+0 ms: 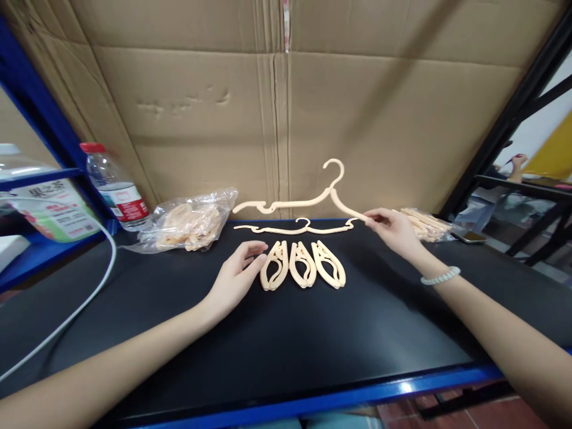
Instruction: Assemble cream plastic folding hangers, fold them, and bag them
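Observation:
My right hand [393, 231] pinches one end of an unfolded cream folding hanger [297, 204], which is raised in front of the cardboard with its hook up. Below it, a second unfolded hanger [286, 230] lies at the back of the black table [286, 339]. Three folded hangers sit side by side in the middle: a left one [282, 277], a middle one [295, 275] and a right one [340, 277]. Beside the left folded hanger is my left hand [236, 274], its fingers loosely curved and apart, with nothing in them; whether the fingertips touch that hanger I cannot tell.
A clear bag of folded hangers [187, 223] lies at the back left, near a red-capped bottle [118, 190]. Another bag [429, 225] and a phone [468, 235] are at right. A white cable [96, 304] crosses the left side. Cardboard [187, 143] stands behind.

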The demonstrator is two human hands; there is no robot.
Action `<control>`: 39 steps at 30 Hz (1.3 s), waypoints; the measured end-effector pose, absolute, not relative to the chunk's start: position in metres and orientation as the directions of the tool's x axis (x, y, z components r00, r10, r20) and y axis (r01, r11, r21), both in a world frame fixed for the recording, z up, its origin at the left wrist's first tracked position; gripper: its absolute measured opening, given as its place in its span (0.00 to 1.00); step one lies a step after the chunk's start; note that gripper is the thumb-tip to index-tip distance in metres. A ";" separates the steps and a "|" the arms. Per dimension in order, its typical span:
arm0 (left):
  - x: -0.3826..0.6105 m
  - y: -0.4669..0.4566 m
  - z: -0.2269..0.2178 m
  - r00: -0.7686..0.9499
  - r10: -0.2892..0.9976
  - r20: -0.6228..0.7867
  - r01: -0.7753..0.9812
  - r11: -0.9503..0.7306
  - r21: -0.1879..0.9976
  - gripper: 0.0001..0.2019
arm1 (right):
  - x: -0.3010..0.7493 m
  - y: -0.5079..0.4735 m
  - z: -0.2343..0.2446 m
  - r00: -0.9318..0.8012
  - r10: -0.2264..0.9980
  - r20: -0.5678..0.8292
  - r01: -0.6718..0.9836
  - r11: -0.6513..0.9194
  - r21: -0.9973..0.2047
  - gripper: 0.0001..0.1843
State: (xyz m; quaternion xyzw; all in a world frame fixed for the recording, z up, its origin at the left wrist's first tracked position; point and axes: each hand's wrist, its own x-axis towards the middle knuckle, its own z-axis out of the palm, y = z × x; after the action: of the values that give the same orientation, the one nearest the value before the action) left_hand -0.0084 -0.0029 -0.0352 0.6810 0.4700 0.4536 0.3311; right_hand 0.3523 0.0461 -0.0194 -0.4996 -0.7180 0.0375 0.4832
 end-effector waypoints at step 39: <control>-0.007 -0.010 -0.034 0.160 0.915 0.371 0.185 -0.397 0.899 0.22 | 0.318 0.014 -0.018 -0.474 0.716 0.513 0.664 0.673 -0.326 0.12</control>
State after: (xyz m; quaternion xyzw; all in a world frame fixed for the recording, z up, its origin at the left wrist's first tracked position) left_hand -0.0073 -0.0104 -0.0337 0.6689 0.4111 0.5009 0.3641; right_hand 0.3181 0.0135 -0.0182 -0.4020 -0.8576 0.0409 0.3182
